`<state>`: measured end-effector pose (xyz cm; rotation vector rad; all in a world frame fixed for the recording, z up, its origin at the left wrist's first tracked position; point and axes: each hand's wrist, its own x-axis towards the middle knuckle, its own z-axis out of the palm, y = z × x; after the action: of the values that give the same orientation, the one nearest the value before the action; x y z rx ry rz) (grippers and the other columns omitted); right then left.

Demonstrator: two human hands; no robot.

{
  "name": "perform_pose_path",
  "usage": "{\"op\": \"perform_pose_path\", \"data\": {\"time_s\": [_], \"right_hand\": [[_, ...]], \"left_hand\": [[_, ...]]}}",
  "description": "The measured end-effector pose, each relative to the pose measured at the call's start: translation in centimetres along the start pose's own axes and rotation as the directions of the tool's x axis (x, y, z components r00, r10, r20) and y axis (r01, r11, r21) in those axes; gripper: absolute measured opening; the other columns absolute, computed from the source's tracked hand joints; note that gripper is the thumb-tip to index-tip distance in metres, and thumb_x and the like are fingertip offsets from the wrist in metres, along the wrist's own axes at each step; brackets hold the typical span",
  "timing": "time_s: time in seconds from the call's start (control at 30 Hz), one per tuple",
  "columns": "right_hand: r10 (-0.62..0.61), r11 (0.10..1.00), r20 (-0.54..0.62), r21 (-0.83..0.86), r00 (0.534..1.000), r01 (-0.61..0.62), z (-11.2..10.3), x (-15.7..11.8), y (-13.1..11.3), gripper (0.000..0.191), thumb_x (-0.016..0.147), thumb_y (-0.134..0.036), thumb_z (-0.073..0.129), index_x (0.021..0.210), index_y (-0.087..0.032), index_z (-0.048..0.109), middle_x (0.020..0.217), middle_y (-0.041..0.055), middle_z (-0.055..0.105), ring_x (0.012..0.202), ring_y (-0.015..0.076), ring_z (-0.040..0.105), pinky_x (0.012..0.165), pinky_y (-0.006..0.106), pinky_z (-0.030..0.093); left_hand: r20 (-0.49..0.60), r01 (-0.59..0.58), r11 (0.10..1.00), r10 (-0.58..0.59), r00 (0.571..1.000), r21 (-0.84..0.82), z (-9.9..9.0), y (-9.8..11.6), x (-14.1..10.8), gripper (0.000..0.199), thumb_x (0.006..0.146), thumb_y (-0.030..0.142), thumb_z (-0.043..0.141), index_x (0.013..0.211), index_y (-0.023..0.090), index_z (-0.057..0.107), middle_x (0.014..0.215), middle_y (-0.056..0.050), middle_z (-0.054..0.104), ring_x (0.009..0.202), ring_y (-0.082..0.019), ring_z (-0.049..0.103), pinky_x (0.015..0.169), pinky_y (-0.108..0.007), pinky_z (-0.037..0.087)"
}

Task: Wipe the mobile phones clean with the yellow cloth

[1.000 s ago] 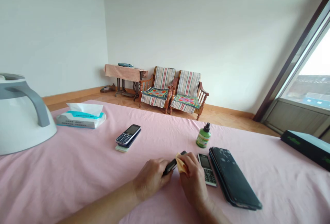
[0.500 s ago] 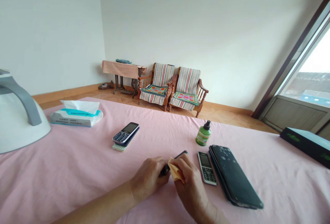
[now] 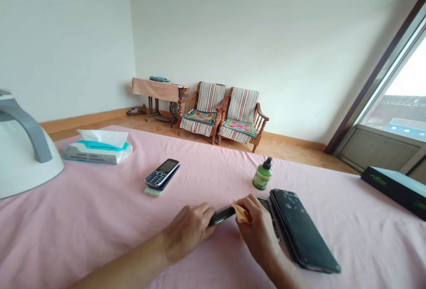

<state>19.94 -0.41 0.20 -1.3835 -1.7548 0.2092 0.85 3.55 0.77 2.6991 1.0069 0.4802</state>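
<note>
Tilted above the pink cloth is a dark mobile phone (image 3: 222, 215), its near end gripped by my left hand (image 3: 189, 230). My right hand (image 3: 256, 229) pinches a small yellow-orange cloth (image 3: 242, 215) against the phone's far end. Behind my right hand lies a keypad phone (image 3: 264, 203), partly covered by it. To the right of that rests a large dark phone or tablet (image 3: 301, 229) with spots on its surface, on top of another dark flat piece. A green spray bottle (image 3: 262, 174) with a black top stands upright beyond my right hand.
Another keypad phone (image 3: 162, 172) lies on a small stack at centre left. Farther left are a tissue pack (image 3: 96, 152) and a white kettle (image 3: 26, 151) with a grey handle. A black box (image 3: 392, 191) sits at the right edge. Two armchairs (image 3: 238, 111) stand beyond the table.
My right hand has slid right with the cloth, toward the phone's far end, now covering part of the keypad phone. More of the held phone shows between my hands.
</note>
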Motion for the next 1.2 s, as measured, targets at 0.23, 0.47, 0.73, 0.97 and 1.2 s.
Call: {"op": "perform_pose_path", "data": {"time_s": [0.23, 0.47, 0.73, 0.97, 1.2], "right_hand": [[-0.094, 0.987, 0.080, 0.140, 0.992, 0.082, 0.9, -0.6, -1.4, 0.031, 0.069, 0.003, 0.044, 0.082, -0.019, 0.061, 0.081, 0.0022, 0.057, 0.071, 0.0140, 0.055, 0.062, 0.022, 0.041], [-0.053, 0.997, 0.002, 0.060, 0.999, 0.052, 0.7, -0.4, -0.6, 0.028, 0.071, 0.001, 0.045, 0.081, -0.019, 0.062, 0.077, 0.0021, 0.057, 0.068, 0.0144, 0.055, 0.062, 0.023, 0.042], [-0.037, 0.999, -0.024, 0.010, 0.999, 0.037, 0.7, -0.4, -0.8, 0.029, 0.070, 0.003, 0.045, 0.080, -0.018, 0.063, 0.075, 0.0018, 0.055, 0.066, 0.0144, 0.055, 0.062, 0.024, 0.042], [-0.123, 0.985, 0.044, 0.124, 0.991, 0.117, 1.3, -0.9, -1.8, 0.031, 0.071, 0.003, 0.044, 0.082, -0.019, 0.063, 0.079, 0.0027, 0.058, 0.070, 0.0137, 0.057, 0.064, 0.022, 0.045], [-0.091, 0.989, 0.022, 0.118, 0.996, 0.087, 1.4, -0.8, -1.8, 0.033, 0.067, 0.005, 0.043, 0.081, -0.018, 0.061, 0.079, 0.0027, 0.057, 0.070, 0.0141, 0.057, 0.063, 0.022, 0.045]], "left_hand": [[0.025, -0.014, 0.998, 0.013, 1.000, 0.057, 0.1, -0.2, 0.1, 0.005, 0.089, 0.015, 0.054, 0.092, 0.018, 0.057, 0.086, -0.001, 0.062, 0.078, -0.019, 0.064, 0.068, -0.025, 0.048], [0.020, -0.006, 0.998, 0.004, 1.000, 0.064, 0.2, -0.2, 0.1, 0.005, 0.088, 0.015, 0.055, 0.092, 0.018, 0.057, 0.085, -0.001, 0.062, 0.079, -0.020, 0.065, 0.067, -0.025, 0.048], [0.004, 0.008, 0.998, -0.009, 1.000, 0.058, 0.3, -0.3, 0.1, 0.006, 0.089, 0.018, 0.054, 0.093, 0.018, 0.058, 0.084, -0.002, 0.062, 0.076, -0.019, 0.064, 0.066, -0.025, 0.048], [-0.002, -0.022, 1.000, 0.022, 1.000, 0.016, 0.2, -0.2, 0.1, 0.007, 0.090, 0.021, 0.053, 0.095, 0.020, 0.058, 0.088, -0.001, 0.063, 0.080, -0.018, 0.064, 0.067, -0.023, 0.047], [-0.004, -0.011, 1.000, 0.011, 1.000, 0.007, 0.4, -0.3, 0.2, 0.007, 0.089, 0.016, 0.054, 0.094, 0.018, 0.059, 0.087, -0.002, 0.063, 0.078, -0.019, 0.064, 0.067, -0.025, 0.047]]}}
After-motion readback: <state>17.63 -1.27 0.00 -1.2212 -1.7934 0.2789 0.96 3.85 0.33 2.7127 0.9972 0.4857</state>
